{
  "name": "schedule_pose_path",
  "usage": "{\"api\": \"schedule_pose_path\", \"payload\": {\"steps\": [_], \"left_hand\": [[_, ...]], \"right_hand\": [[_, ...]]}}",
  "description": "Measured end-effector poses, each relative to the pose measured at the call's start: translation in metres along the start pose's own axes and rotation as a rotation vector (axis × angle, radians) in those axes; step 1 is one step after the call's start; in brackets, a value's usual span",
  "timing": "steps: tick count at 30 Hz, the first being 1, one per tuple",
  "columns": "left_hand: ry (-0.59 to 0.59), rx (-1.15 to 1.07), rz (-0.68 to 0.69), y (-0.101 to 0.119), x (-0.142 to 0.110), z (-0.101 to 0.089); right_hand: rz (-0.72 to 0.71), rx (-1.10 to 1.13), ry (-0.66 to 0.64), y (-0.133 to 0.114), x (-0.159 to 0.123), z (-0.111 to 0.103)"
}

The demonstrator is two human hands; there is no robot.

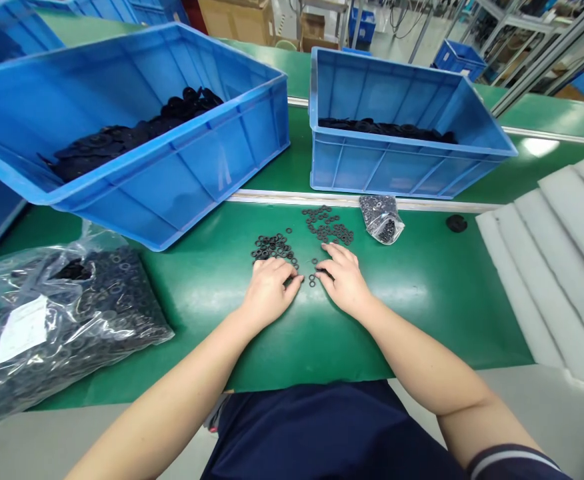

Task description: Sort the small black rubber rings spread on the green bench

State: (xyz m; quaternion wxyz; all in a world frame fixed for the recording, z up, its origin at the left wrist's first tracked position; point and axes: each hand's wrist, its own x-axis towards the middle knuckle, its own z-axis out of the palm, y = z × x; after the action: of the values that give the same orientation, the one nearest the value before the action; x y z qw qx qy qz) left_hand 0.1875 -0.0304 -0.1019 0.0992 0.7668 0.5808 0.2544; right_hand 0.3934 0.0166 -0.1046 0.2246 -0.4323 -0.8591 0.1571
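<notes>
Small black rings lie in two groups on the green table: a heaped pile [273, 247] at my left fingertips and a looser, flatter spread [328, 225] just beyond my right hand. My left hand [269, 290] rests against the near side of the heap, thumb and forefinger drawn together; what they hold, if anything, is too small to make out. Thumb and forefinger of my right hand [345, 280] close around a dark ring, partly hidden by the fingers. Between the hands lie a few single rings [312, 281].
Two blue crates, one left [172, 160] and one right [397, 160], hold black parts at the back. A large clear bag of rings [117, 313] lies left. A small bag [382, 219], a black round part [456, 223] and stacked white foam sheets [547, 267] are right.
</notes>
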Motion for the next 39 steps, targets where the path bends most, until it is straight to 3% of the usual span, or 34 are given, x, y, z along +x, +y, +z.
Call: {"api": "schedule_pose_path", "payload": {"steps": [3, 7, 10, 16, 27, 31, 35, 39], "left_hand": [[0.080, -0.015, -0.007, -0.009, 0.004, -0.002], [0.018, 0.018, 0.049, -0.018, 0.014, -0.004], [-0.023, 0.060, 0.072, -0.017, 0.018, -0.004], [0.034, 0.038, 0.092, -0.008, 0.005, -0.002], [0.242, 0.023, -0.120, -0.022, -0.002, -0.010], [0.150, 0.020, 0.001, -0.015, -0.002, -0.008], [0.016, -0.010, 0.085, -0.006, 0.000, -0.002], [0.122, -0.038, 0.037, -0.018, -0.004, -0.011]], "right_hand": [[0.011, 0.007, -0.003, 0.000, 0.001, 0.000], [0.029, 0.006, 0.005, 0.001, 0.006, 0.002], [0.038, 0.007, 0.051, 0.001, 0.007, 0.001], [0.071, -0.007, 0.110, 0.004, -0.011, -0.012], [0.051, 0.059, -0.009, 0.004, -0.011, -0.010], [0.085, 0.007, 0.008, -0.004, 0.003, -0.006], [0.133, -0.099, -0.072, -0.014, 0.022, -0.002], [0.162, -0.153, -0.127, -0.019, 0.029, -0.001]]}}
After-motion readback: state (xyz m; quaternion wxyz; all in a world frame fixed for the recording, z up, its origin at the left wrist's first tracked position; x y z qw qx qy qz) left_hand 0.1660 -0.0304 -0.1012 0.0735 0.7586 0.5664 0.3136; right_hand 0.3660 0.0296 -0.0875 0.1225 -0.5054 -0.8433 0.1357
